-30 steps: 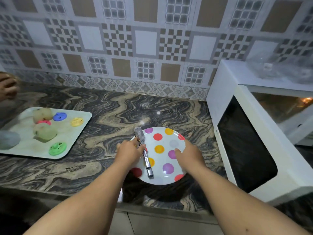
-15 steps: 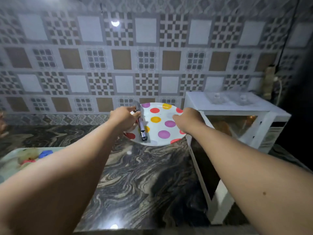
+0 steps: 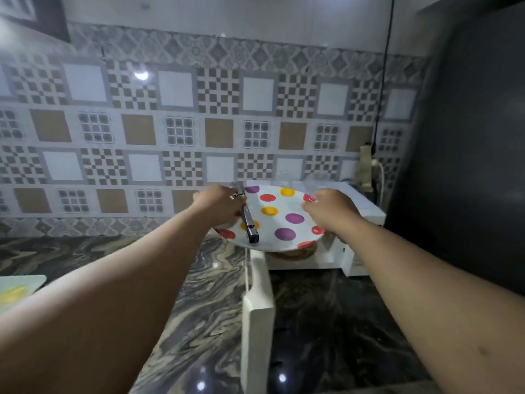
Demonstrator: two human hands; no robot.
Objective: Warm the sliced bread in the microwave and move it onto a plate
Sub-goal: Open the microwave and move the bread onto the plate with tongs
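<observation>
I hold a white plate (image 3: 279,217) with coloured dots in the air, in front of the white microwave (image 3: 366,214). My left hand (image 3: 220,206) grips its left rim and pins metal tongs (image 3: 248,223) that lie across the plate. My right hand (image 3: 332,207) grips the right rim. The microwave door (image 3: 257,314) stands open toward me. Something brown (image 3: 295,253) shows inside the oven just under the plate; I cannot tell if it is the bread.
The dark marbled counter (image 3: 199,294) runs below. A pale tray (image 3: 17,291) with a yellow spot lies at the left edge. A power strip and cable (image 3: 366,169) hang on the tiled wall behind the microwave. A dark surface fills the right side.
Both hands lifted the plate with the tongs off the counter and carried it right, up to the microwave opening. The view rose and turned right.
</observation>
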